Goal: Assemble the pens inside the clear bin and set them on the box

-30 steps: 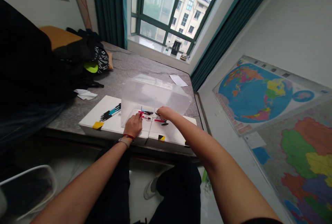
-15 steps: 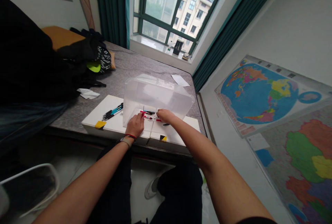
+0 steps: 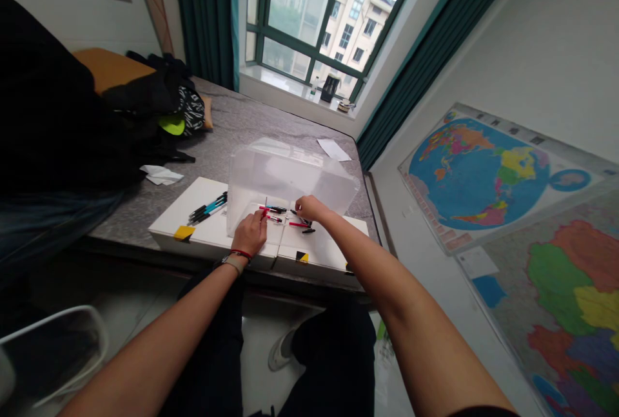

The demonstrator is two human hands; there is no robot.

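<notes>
My left hand (image 3: 250,233) rests on the white board (image 3: 203,229) at the front of a clear plastic bin (image 3: 285,178), fingers curled around the end of a red pen (image 3: 267,210). My right hand (image 3: 310,208) is closed in a pinch over a scatter of red and black pens (image 3: 298,224) just right of it; what the fingertips hold is too small to name. A bundle of black and teal pens (image 3: 209,207) lies on the board, left of the bin.
The board lies on a grey bed (image 3: 242,127) under a window. Black bags and clothes (image 3: 149,107) are piled at the left, crumpled paper (image 3: 160,174) beside them, a paper sheet (image 3: 333,149) at the far right. Maps (image 3: 488,172) cover the right wall.
My right hand has shifted slightly to the right over the loose pens. The left hand stays in place on the board.
</notes>
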